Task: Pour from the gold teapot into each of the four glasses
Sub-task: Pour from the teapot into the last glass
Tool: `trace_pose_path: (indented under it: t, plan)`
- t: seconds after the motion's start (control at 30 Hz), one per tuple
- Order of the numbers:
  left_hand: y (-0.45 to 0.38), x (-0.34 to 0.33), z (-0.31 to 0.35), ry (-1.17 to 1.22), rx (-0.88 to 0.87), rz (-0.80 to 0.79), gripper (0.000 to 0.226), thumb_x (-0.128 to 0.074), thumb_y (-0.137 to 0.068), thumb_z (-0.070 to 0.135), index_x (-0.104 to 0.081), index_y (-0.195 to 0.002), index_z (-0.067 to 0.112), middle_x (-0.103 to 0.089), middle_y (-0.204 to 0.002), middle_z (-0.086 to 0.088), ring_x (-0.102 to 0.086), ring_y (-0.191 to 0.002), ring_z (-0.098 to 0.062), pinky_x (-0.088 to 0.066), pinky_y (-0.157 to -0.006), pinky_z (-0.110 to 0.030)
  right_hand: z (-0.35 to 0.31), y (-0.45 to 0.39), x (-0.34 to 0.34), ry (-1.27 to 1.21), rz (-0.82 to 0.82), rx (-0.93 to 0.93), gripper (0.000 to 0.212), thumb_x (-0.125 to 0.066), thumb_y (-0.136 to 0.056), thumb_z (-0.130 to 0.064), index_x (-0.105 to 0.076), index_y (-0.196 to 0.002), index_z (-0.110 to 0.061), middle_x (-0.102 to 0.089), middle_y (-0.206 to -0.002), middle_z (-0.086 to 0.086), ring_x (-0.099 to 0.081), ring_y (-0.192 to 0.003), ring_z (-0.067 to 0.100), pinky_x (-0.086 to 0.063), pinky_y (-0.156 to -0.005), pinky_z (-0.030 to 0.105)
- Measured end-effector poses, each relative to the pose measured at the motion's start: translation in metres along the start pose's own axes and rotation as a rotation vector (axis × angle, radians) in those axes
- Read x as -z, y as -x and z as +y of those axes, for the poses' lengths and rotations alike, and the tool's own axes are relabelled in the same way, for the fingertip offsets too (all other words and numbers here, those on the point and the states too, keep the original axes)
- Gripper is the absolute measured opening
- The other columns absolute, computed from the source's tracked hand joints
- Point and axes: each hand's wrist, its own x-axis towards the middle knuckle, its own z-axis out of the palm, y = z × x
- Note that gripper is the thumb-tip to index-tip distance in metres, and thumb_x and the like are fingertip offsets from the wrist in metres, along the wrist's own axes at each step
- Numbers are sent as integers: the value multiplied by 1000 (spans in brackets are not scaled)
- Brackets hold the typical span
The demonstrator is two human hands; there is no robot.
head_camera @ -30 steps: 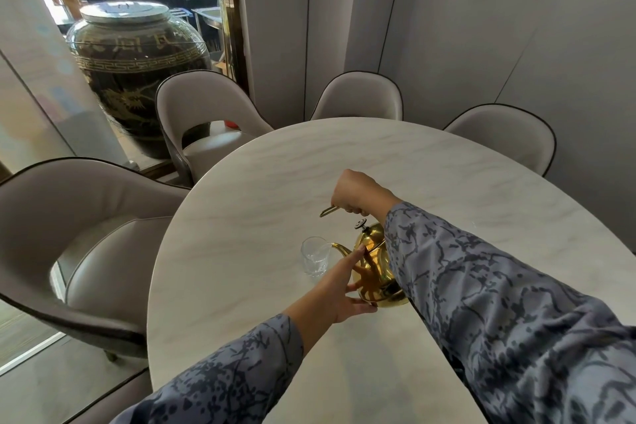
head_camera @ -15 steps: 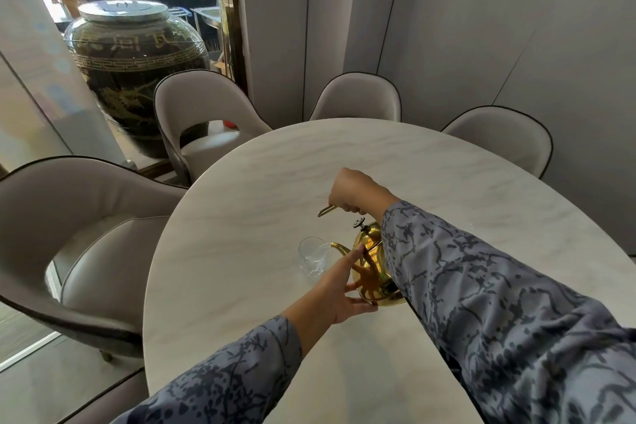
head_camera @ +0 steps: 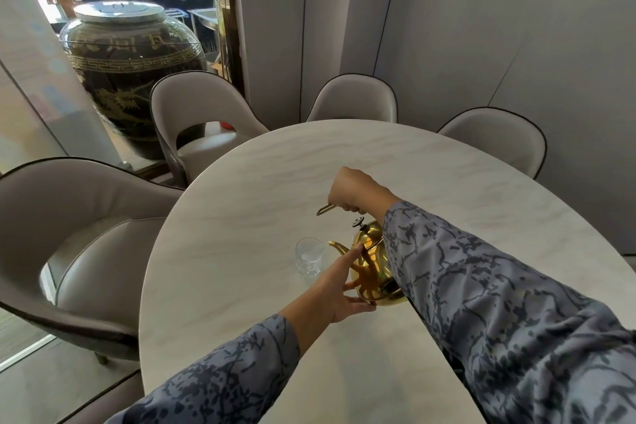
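The gold teapot point(head_camera: 370, 262) hangs tilted over the white marble table point(head_camera: 261, 203), its spout just above the rim of a clear glass point(head_camera: 309, 256) that stands to its left. My right hand point(head_camera: 354, 191) grips the teapot's handle from above. My left hand point(head_camera: 339, 289) lies flat against the pot's lower side with its fingers spread, touching the body. A black knob tops the lid. Only one glass shows; my right sleeve hides the table behind and to the right of the pot.
Grey upholstered chairs point(head_camera: 86, 234) ring the table on the left and far sides. A large dark ceramic jar point(head_camera: 130, 65) with a metal lid stands behind a glass pane at the back left. Grey wall panels close the right.
Both hands and the teapot hold almost the same pose. The view has shifted slightly; the spout stays at the glass's rim.
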Motion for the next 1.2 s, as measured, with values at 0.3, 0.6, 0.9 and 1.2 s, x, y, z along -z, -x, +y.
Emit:
trace_pose_path:
  t: [0.3, 0.6, 0.9, 1.2]
  plan:
    - [-9, 7, -7, -31, -32, -14, 83, -77, -76, 47, -34, -142, 23, -40, -148, -20, -44, -132, -48, -47, -102, -57, 11, 2, -9, -72, 48, 50, 14, -56, -90, -10, -69, -86, -7, -57, -60, 6, -50, -51, 21, -44, -51, 30]
    - [-21, 18, -11, -166, -85, -15, 56, -70, -81, 49, -44, -121, 21, -39, -149, -19, -44, -131, -46, -48, -102, -55, 27, 5, -24, -193, 84, 68, 24, -57, -90, -14, -77, -102, -8, -75, -89, 11, -65, -69, 27, -57, -64, 36]
    - [-32, 36, -26, -356, -224, 56, 77, -73, -77, 53, -40, -142, 28, -54, -138, -12, -51, -127, -33, -45, -105, -55, 64, 30, -48, -432, 184, 43, 21, -57, -94, -17, -75, -101, -10, -62, -76, -1, -55, -55, 13, -42, -51, 23]
    - [-16, 20, -61, -503, -349, 152, 85, -74, -72, 58, -37, -143, 30, -55, -134, -7, -59, -114, -25, -55, -86, -38, 115, 68, -62, -670, 158, -65, 34, -61, -93, -26, -72, -72, -3, -61, -64, 10, -53, -54, 21, -44, -59, 31]
